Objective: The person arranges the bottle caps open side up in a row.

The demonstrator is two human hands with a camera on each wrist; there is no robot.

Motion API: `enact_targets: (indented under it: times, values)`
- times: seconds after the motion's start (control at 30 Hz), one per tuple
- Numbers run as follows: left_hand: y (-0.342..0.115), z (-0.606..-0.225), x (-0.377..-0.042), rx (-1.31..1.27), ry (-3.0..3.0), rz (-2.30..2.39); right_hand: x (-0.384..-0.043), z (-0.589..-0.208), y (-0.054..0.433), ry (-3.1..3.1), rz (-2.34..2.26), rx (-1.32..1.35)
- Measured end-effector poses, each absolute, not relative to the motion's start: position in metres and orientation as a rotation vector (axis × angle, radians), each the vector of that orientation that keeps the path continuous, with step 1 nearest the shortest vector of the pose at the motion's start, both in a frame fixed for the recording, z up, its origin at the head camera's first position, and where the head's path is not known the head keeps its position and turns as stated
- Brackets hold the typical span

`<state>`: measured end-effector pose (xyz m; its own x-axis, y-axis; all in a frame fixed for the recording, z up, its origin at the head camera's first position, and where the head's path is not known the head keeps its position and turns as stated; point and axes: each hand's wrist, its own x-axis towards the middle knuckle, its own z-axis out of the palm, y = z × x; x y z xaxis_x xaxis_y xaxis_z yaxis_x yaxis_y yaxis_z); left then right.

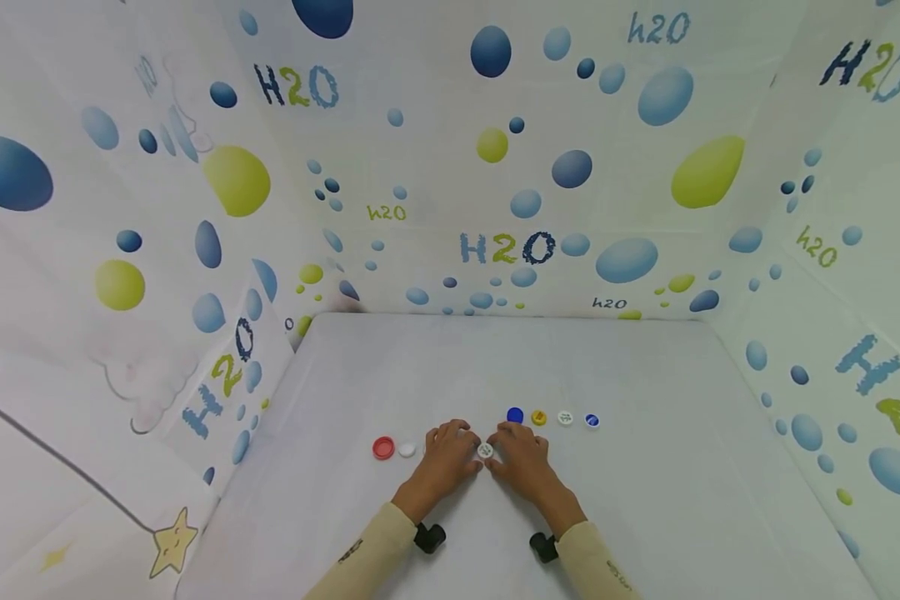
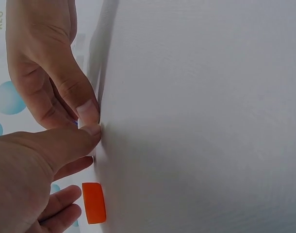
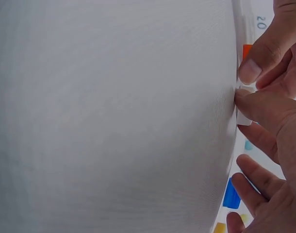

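A small white bottle cap with printing on top (image 1: 485, 451) lies on the white surface between the two hands. My left hand (image 1: 446, 457) holds its left side with thumb and fingertips. My right hand (image 1: 523, 457) pinches it from the right; in the right wrist view, the right thumb lies against the white cap (image 3: 244, 118). Both thumb tips come close together in the left wrist view, where most of the cap is hidden. An orange cap (image 2: 93, 203) stands near the left hand's fingers. Beyond the right hand's fingertips is a blue cap (image 1: 515, 414), partly covered.
Left of the hands lie a red cap (image 1: 383, 448) and a plain white cap (image 1: 407, 450). Right of the blue cap, a yellow cap (image 1: 539, 417), a white printed cap (image 1: 565, 418) and a blue-and-white cap (image 1: 592, 421) form a row. Patterned cloth walls (image 1: 450, 167) surround the white surface (image 1: 645, 517).
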<state>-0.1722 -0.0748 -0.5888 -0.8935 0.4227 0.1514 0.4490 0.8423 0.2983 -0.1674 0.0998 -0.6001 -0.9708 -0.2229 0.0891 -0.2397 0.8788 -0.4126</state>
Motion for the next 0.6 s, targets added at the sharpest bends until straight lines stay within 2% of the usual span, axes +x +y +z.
enact_targets:
  times: [0.6]
  values:
    - [-0.0719, -0.5898, -0.1742, -0.69, -2.905, -0.501, -0.1668, -0.595, 0.1029, -2.99, 0.714, 0.406]
